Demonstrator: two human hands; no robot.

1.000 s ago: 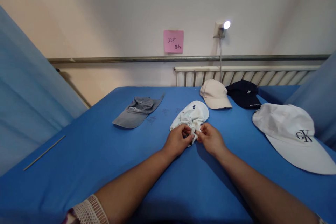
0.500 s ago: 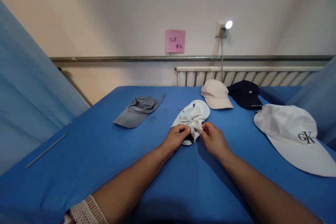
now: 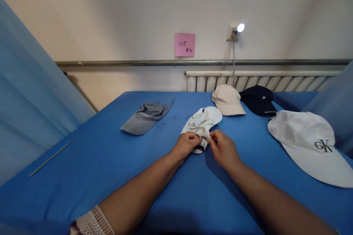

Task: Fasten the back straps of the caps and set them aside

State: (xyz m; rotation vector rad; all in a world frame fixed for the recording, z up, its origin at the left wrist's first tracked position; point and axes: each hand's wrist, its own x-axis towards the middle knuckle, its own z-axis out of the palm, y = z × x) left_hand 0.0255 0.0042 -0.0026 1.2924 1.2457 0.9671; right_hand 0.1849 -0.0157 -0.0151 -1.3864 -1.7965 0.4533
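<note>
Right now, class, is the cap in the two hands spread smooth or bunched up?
Bunched up: the white cap shows creased, gathered folds next to the left hand and right hand.

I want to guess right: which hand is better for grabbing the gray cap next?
Probably the left hand: it is nearer the gray cap, with the right hand farther across. Both hands are on the small white cap.
</note>
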